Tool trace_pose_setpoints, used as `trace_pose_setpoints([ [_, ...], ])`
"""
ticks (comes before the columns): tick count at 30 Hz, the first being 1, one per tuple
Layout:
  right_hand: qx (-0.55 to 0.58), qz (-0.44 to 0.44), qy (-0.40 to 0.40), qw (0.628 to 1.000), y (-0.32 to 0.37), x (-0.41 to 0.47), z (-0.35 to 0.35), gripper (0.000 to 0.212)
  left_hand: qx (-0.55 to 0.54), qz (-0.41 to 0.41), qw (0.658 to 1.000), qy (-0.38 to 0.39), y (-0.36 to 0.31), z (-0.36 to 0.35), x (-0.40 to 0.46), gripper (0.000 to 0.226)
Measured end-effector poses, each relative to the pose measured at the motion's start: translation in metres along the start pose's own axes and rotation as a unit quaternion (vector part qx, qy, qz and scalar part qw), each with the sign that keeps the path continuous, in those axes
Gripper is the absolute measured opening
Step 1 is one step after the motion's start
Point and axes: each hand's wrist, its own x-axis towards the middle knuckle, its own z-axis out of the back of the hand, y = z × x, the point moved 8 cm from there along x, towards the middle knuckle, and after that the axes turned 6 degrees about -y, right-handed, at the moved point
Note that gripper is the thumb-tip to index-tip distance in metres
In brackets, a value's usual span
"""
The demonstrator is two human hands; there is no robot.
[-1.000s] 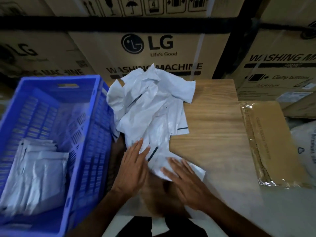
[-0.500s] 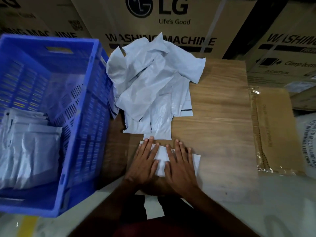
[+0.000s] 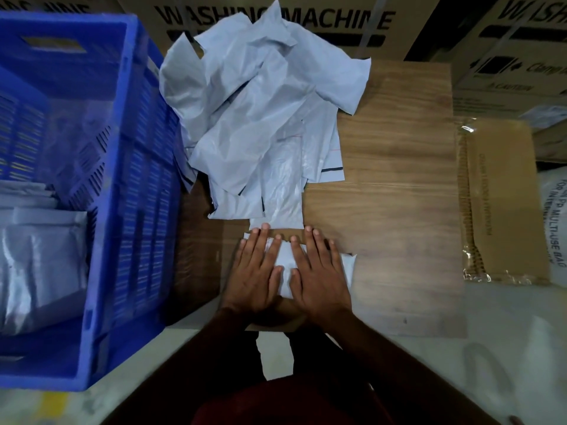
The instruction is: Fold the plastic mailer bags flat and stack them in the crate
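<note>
A folded white mailer bag (image 3: 286, 265) lies on the wooden board (image 3: 399, 210) near its front edge. My left hand (image 3: 256, 273) and my right hand (image 3: 319, 273) press flat on it side by side, fingers straight, covering most of it. Just beyond my fingertips sits a loose heap of crumpled white mailer bags (image 3: 257, 118). The blue plastic crate (image 3: 129, 185) stands to the left, with a stack of folded bags (image 3: 36, 256) inside at its near end.
Large cardboard washing machine boxes (image 3: 306, 19) close off the back. A flat brown packet in clear wrap (image 3: 503, 204) lies right of the board, with a white sack (image 3: 555, 228) beyond it. My legs are below the board's front edge.
Both hands drew the bag out of the heap toward me and came together flat on top of it. The camera tilted further down.
</note>
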Motion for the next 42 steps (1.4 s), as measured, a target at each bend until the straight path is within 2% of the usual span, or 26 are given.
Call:
trace_pose_setpoints([
  [11, 0.007, 0.068, -0.006, 0.998, 0.004, 0.002, 0.014, 0.065, 0.011, 0.077, 0.997, -0.011, -0.009, 0.005, -0.014, 0.061],
  [14, 0.04, -0.018, -0.057, 0.997, -0.019, -0.008, 0.034, 0.065, 0.0, 0.053, 0.998, -0.03, -0.029, 0.011, -0.002, 0.059],
  [17, 0.05, -0.111, -0.077, 0.99, -0.051, -0.022, 0.035, 0.066, -0.026, -0.022, 0.999, 0.01, -0.053, -0.006, 0.013, 0.061],
  [20, 0.032, -0.088, -0.048, 0.994, -0.059, -0.027, 0.019, 0.064, -0.013, -0.038, 0.998, 0.046, -0.055, -0.026, 0.016, 0.064],
  [26, 0.013, -0.079, -0.042, 0.996, -0.058, -0.026, 0.015, 0.063, -0.002, -0.031, 0.998, 0.054, -0.056, -0.028, 0.018, 0.065],
  [29, 0.019, -0.065, -0.056, 0.996, -0.047, -0.026, 0.024, 0.063, 0.0, -0.025, 0.999, 0.025, -0.05, -0.015, 0.016, 0.064],
  [33, 0.032, -0.002, -0.054, 0.998, -0.005, -0.018, 0.02, 0.065, 0.017, 0.029, 0.999, -0.025, -0.006, 0.011, 0.002, 0.063],
  [42, -0.009, 0.001, -0.019, 1.0, 0.0, -0.012, -0.001, 0.069, 0.018, 0.011, 0.999, 0.026, 0.006, -0.003, -0.003, 0.068],
])
